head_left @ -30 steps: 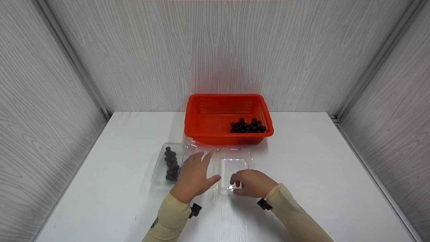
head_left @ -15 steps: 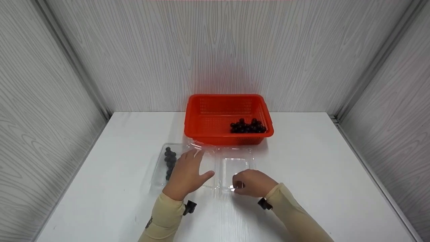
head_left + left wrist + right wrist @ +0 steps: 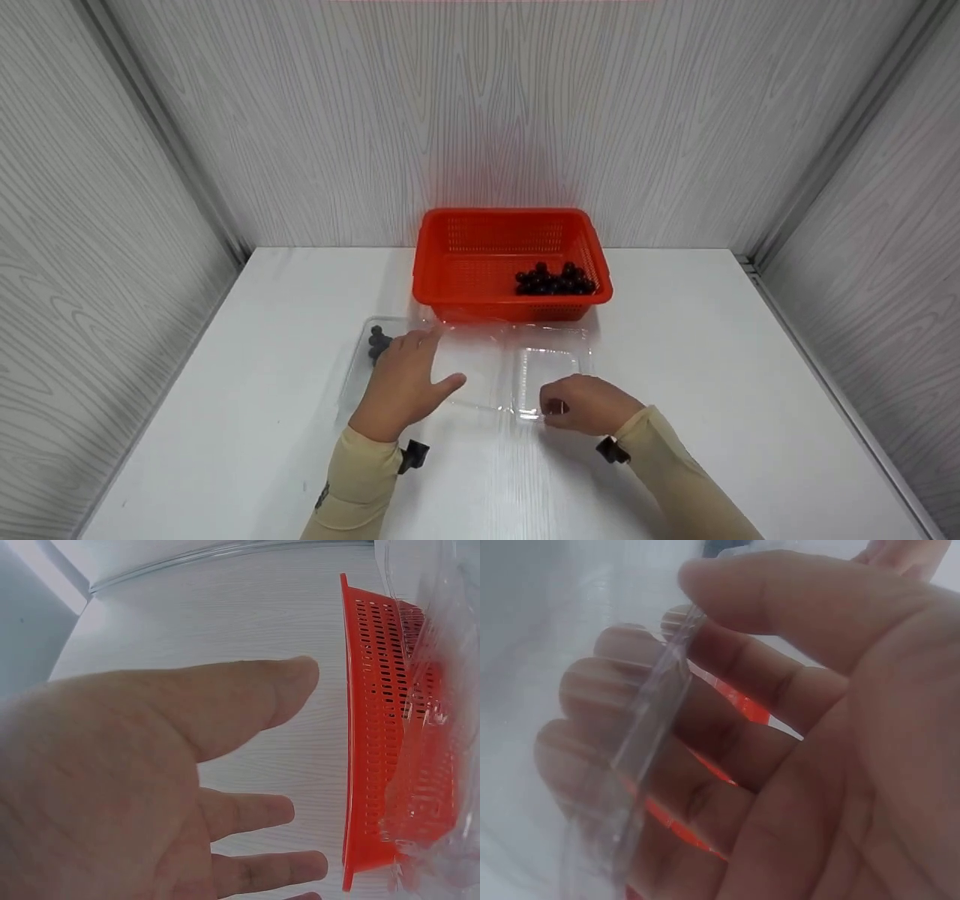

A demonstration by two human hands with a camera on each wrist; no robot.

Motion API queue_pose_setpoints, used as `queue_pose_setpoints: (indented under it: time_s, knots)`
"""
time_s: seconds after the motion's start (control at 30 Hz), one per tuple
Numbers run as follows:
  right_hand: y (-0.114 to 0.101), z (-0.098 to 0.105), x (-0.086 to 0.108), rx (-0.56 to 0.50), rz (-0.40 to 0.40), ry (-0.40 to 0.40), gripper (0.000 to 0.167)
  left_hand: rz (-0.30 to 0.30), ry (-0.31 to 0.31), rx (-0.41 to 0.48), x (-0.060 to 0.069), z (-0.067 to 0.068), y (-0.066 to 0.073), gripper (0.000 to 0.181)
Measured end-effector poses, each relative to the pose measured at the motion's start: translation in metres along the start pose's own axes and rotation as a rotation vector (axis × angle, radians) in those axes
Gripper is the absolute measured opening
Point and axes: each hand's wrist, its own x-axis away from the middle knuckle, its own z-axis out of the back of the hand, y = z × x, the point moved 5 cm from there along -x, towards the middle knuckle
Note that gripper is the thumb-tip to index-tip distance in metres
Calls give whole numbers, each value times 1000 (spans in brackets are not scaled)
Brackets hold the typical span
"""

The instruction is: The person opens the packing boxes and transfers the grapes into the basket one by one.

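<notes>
In the head view my right hand [image 3: 592, 405] pinches the near right edge of an unfolded clear plastic clamshell box [image 3: 551, 361]. The right wrist view shows the box's thin clear rim [image 3: 654, 716] between thumb and curled fingers. My left hand [image 3: 401, 386] has its fingers spread above a second clear box [image 3: 351, 379] on the left, which it partly hides. Small dark round grape-like fruits [image 3: 377, 343] lie in that second box. Nothing is in the left palm [image 3: 97, 780] in the left wrist view; clear plastic [image 3: 431, 787] is beyond its fingertips.
Behind the boxes a red perforated basket [image 3: 480, 311] stands against the back wall [image 3: 480, 97]. More dark round fruits [image 3: 555, 285] are piled in its right part. Pale panels close in the white table [image 3: 712, 360] at the left and right.
The unfolded clamshell has shifted right with my right hand, which has closed on its edge. My left hand has moved left, over the box of fruits.
</notes>
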Motion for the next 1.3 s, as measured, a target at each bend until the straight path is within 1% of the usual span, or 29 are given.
queue_pose_setpoints:
  time_s: [0.23, 0.33, 0.53, 0.6, 0.73, 0.8, 0.87, 0.93, 1.07, 1.17, 1.3]
  knots:
    - [20, 10, 14, 26, -1, -3, 10, 13, -23, 0, -1, 0, -5, 81]
    - [27, 16, 21, 30, -21, 2, 11, 16, -24, 0, -1, 1, -7, 80]
    - [45, 25, 36, 24, -99, -14, 12, 45, -37, -3, 0, 1, -12, 79]
    - [51, 27, 41, 18, -140, -19, 12, 51, -43, 0, 0, 1, -13, 78]
    - [64, 32, 51, -1, -218, -11, 12, 48, -40, 4, -1, 3, -15, 76]
    - [67, 33, 54, -12, -242, -5, 12, 49, -41, 5, -2, 3, -16, 76]
    - [69, 35, 55, -17, -241, 2, 9, 50, -43, 5, -3, 4, -17, 76]
    - [68, 36, 54, -13, -214, 20, 7, 52, -42, 2, -4, 4, -18, 76]
    - [65, 40, 54, 16, -154, 69, 13, 49, -37, 5, -6, 3, -19, 75]
    - [61, 45, 55, 39, -123, 103, 18, 49, -31, 12, -6, 2, -21, 73]
    - [56, 49, 53, 60, -80, 148, 16, 51, -32, 20, -6, 1, -20, 73]
